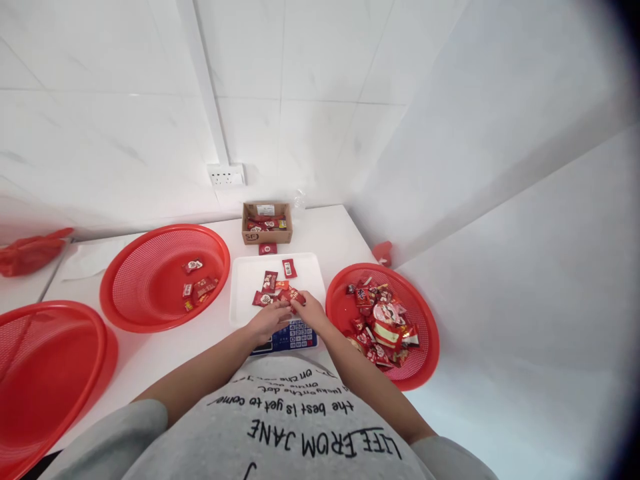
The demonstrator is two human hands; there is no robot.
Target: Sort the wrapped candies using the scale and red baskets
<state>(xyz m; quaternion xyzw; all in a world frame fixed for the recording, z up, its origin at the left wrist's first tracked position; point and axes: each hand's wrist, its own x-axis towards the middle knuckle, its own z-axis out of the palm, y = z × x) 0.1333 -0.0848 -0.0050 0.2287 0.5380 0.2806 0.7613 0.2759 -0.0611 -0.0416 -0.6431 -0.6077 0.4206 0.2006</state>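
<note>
Both hands meet over the near part of a white weighing scale's tray (240, 273). My right hand (311, 313) pinches a red snack packet (295, 295) between thumb and fingers. My left hand (269, 321) reaches to the same packet from the left, its fingers closed against the near edge. Around them on the tray lie several small packets: a dark red packet (270, 281), a red-and-white packet (289, 268) and another dark red packet (262, 299). Below the hands shows the scale's blue keypad (295, 337), partly covered by my left wrist.
Behind the scale stand a cardboard box (267, 236) of packets and a single red packet (267, 249). A red basket (433, 333) at right holds many mixed packets. Left are a red basket (145, 280) with several packets and another red basket (45, 387). A wall socket (227, 175) is behind.
</note>
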